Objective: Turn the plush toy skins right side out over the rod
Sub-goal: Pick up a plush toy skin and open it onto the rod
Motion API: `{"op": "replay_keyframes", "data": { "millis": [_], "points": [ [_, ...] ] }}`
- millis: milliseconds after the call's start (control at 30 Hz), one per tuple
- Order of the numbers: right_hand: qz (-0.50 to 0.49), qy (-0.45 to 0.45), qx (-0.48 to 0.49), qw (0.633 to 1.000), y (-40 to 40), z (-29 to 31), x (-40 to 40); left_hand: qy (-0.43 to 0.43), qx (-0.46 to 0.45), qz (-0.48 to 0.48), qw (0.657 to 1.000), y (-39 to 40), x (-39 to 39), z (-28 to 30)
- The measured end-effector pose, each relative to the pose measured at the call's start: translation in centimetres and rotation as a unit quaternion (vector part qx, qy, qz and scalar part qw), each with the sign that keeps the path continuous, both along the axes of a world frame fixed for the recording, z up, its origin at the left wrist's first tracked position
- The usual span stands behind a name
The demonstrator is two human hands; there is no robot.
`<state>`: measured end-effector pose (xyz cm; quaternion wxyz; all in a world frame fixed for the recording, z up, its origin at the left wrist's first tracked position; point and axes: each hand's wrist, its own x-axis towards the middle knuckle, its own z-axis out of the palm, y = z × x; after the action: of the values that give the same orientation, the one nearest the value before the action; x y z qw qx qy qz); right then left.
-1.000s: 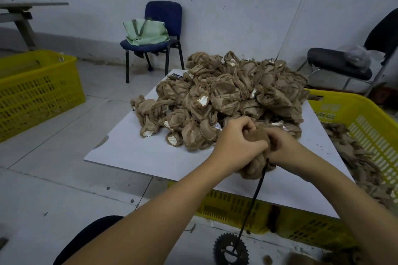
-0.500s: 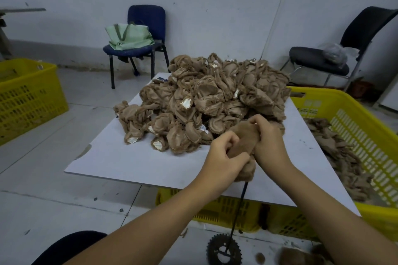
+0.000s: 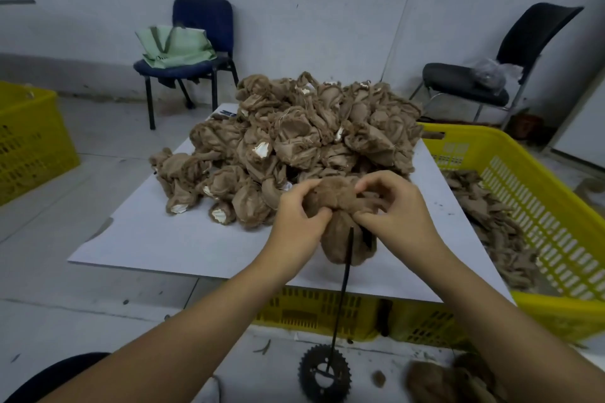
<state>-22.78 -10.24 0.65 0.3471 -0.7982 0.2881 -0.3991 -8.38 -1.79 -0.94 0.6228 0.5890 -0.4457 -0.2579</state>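
A thin black rod [image 3: 341,291] rises from a toothed gear base [image 3: 324,378] on the floor. A brown plush skin [image 3: 339,232] sits over the rod's top, its fuzzy side showing below my hands. My left hand [image 3: 299,209] pinches the skin's left side. My right hand [image 3: 397,206] pinches its right side, thumb and fingers curled into the fabric. Behind them a big heap of inside-out brown skins [image 3: 294,144] lies on a white board [image 3: 147,239].
The board rests on a yellow crate [image 3: 327,311]. A yellow crate [image 3: 537,193] on the right holds more brown skins. Another yellow crate [image 3: 29,141] stands at the left. A blue chair with a green bag [image 3: 183,52] and a black chair [image 3: 491,75] stand by the wall. Brown skins [image 3: 451,379] lie on the floor.
The skin has moved further down the rod and more fuzzy fabric hangs below my hands. My hands have spread apart to its two sides. The camera has shifted.
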Motion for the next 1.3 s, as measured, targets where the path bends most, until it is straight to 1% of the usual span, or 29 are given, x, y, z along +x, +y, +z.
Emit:
{"op": "replay_keyframes", "data": {
  "millis": [67,100,200,333,467,567,633,733,833,900,967,1067,1133,1167,1233,1267,1300],
  "points": [
    [-0.028,0.044,-0.083,0.995,0.7,-0.4,-0.6,-0.043,-0.02,0.014,0.999,0.7,-0.1,0.3],
    [-0.038,0.055,-0.104,0.992,1.1,-0.6,-0.9,-0.07,-0.032,0.025,0.997,1.0,-0.2,0.5],
    [-0.05,0.028,-0.131,0.99,1.9,-0.6,-1.2,-0.148,-0.092,0.063,0.983,1.7,-0.3,1.1],
    [-0.062,0.018,-0.184,0.981,3.6,-0.5,-1.0,-0.209,-0.151,0.077,0.963,2.4,-0.3,1.5],
    [-0.061,0.03,-0.198,0.978,5.1,-1.2,-1.1,-0.286,-0.188,0.073,0.937,3.0,-0.5,1.4],
    [-0.064,0.036,-0.208,0.975,5.4,-1.6,-1.5,-0.364,-0.209,0.068,0.905,3.3,-0.5,1.3],
    [-0.067,0.044,-0.225,0.971,5.7,-2.0,-1.9,-0.405,-0.221,0.048,0.886,3.5,-0.6,1.2],
    [-0.043,0.087,-0.189,0.977,5.4,-2.8,-2.4,-0.435,-0.208,0.014,0.876,3.5,-0.9,0.7],
    [-0.007,0.196,-0.123,0.973,4.3,-4.1,-2.7,-0.437,-0.142,-0.035,0.888,3.5,-0.9,-0.4],
    [0.024,0.29,-0.087,0.953,3.6,-5.1,-2.6,-0.413,-0.042,-0.084,0.906,3.3,-0.8,-1.2],
    [0.054,0.336,-0.058,0.938,3.4,-6.1,-2.3,-0.354,0.064,-0.123,0.925,2.9,-0.5,-1.9],
    [0.063,0.357,-0.024,0.932,3.0,-6.6,-1.9,-0.295,0.13,-0.122,0.939,2.1,0.0,-2.9],
    [0.068,0.357,0.019,0.931,2.7,-6.1,-1.8,-0.259,0.161,-0.11,0.946,1.5,0.0,-3.5],
    [0.071,0.354,0.043,0.931,2.5,-5.7,-2.0,-0.225,0.171,-0.112,0.953,1.3,-0.1,-3.7],
    [0.069,0.332,0.102,0.935,2.0,-4.1,-2.6,-0.142,0.159,-0.125,0.969,0.9,-0.3,-3.8],
    [0.066,0.303,0.151,0.939,1.7,-3.1,-2.9,-0.119,0.138,-0.122,0.976,0.7,-0.5,-3.8],
    [0.068,0.255,0.212,0.941,1.4,-2.1,-3.2,-0.127,0.114,-0.109,0.979,0.6,-0.7,-3.6]
  ]
}}
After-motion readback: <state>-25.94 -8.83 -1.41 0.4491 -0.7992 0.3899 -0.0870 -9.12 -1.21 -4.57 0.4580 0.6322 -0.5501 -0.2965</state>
